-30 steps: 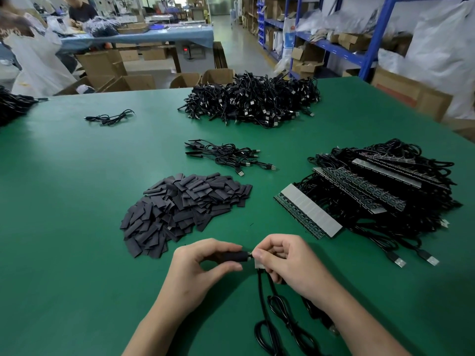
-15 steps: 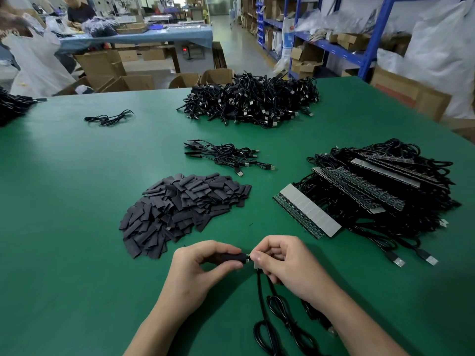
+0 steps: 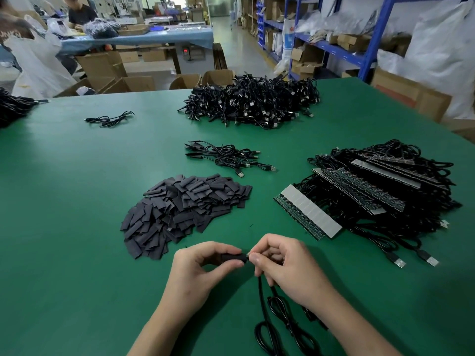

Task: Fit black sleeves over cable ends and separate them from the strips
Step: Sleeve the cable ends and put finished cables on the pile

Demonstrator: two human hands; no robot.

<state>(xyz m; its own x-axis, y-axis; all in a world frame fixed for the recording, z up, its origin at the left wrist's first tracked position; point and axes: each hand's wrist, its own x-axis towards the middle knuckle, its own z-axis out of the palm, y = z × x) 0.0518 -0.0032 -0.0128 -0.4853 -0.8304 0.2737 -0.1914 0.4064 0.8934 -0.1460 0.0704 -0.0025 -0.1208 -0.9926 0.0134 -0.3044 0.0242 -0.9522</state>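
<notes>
My left hand (image 3: 198,268) pinches a black sleeve (image 3: 232,258) between thumb and fingers, low over the green desk (image 3: 77,201). My right hand (image 3: 285,265) has its grip pressed on the cable (image 3: 262,299) end right at the sleeve's mouth. The cable loops down toward me. The loose sleeve pile (image 3: 185,211) lies just beyond, and the strips (image 3: 308,214) with attached cables lie to the right.

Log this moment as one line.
left hand: pinching black sleeve | right hand: holding cable end | stage: sleeve fitting
</notes>
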